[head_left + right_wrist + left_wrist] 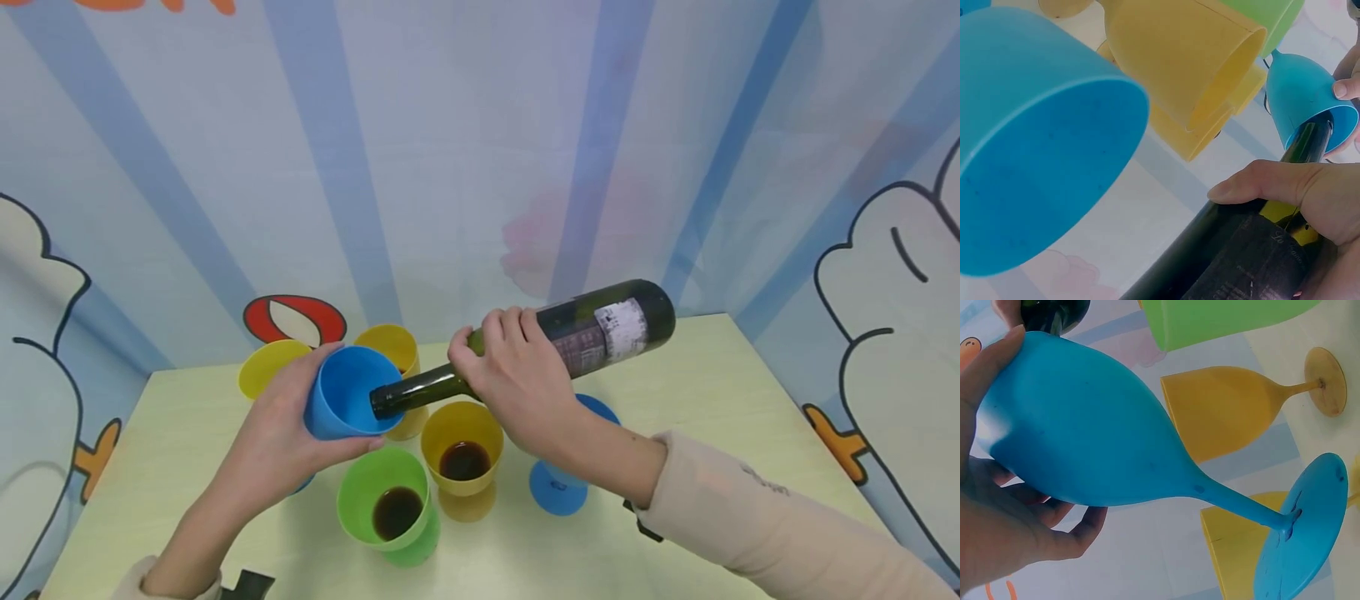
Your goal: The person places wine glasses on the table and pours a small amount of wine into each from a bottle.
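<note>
My left hand (273, 437) grips a blue plastic goblet (1097, 425) round its bowl, raised over the table and leaning toward the bottle. Its stem and round foot show in the left wrist view. A dark green wine bottle (637, 312) lies tilted in my right hand (521, 379), whose fingers wrap its shoulder and upper body. The bottle's mouth is inside the blue goblet's rim, with its base higher than its neck. Just below stand a green goblet (352, 504) and a yellow goblet (442, 421), each with dark liquid at the bottom. No stream of liquid shows.
Another blue goblet (558, 492) stands under my right forearm, partly hidden. Behind my left hand are two more yellow goblets, one at the left (262, 371) and one at the back (386, 337). A printed, striped backdrop (465, 167) rises behind the pale table (712, 400).
</note>
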`<state>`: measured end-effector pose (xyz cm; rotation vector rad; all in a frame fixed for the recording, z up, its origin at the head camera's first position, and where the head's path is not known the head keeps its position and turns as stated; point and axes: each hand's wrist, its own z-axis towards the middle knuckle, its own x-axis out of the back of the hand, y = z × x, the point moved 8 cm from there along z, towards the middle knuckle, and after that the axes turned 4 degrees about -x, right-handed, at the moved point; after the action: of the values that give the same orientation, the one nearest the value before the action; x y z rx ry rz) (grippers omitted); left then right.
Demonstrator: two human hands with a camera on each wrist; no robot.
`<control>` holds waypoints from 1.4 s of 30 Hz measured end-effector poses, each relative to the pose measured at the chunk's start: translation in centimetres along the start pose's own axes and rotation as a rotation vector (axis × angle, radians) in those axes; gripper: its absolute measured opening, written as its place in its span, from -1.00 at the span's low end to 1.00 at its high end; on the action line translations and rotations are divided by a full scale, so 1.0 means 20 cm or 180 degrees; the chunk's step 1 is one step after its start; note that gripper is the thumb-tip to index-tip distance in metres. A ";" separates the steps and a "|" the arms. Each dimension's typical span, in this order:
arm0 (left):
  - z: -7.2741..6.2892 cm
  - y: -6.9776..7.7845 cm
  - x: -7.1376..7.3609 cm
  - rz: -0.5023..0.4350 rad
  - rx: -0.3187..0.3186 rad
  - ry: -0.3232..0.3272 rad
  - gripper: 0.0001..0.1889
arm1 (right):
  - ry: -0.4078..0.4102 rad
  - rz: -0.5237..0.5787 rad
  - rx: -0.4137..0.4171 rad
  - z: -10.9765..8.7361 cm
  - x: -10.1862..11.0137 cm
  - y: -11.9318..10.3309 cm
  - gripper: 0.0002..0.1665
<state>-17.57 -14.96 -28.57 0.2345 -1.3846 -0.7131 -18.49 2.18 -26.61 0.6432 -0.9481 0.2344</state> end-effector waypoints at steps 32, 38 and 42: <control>0.01 0.01 0.00 0.0082 -0.0085 0.0001 0.01 | 0.0009 -0.0193 -0.0035 0.03 0.01 0.01 -0.49; 0.01 0.01 0.00 0.0083 -0.0097 0.0030 0.00 | -0.0034 -0.0211 -0.0027 0.03 0.02 0.01 -0.46; 0.01 0.01 0.00 0.0094 -0.0098 0.0043 0.00 | -0.0076 -0.0221 -0.0027 0.03 0.03 0.00 -0.45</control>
<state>-17.60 -14.76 -28.35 0.1940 -1.3608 -0.7068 -18.67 1.83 -25.89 0.6710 -0.9474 0.1613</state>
